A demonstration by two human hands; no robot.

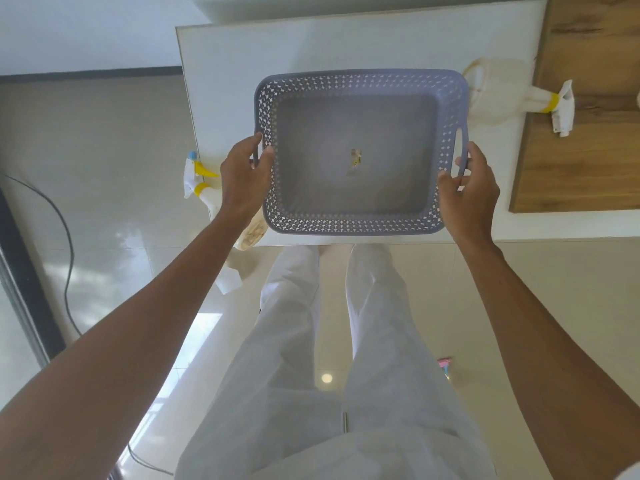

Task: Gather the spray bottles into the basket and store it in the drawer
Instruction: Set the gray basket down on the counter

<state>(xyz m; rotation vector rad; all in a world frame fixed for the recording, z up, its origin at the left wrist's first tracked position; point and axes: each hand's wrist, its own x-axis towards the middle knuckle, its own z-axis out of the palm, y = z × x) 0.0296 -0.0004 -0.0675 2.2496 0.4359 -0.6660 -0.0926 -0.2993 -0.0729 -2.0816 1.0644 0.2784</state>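
Hands hold the gray basket [360,216] by its side handles: left hand [244,174] and right hand [467,192] each wrapped tight. One spray bottle [498,95] lies beside it on the white table [225,81].

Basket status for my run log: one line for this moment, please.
basket: empty, on table | left hand: on handle | right hand: on handle | bottles: outside

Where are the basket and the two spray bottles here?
basket [360,227]: head view, near perforated wall.
left spray bottle [195,168]: head view, yellow trigger.
right spray bottle [491,81]: head view, translucent body.
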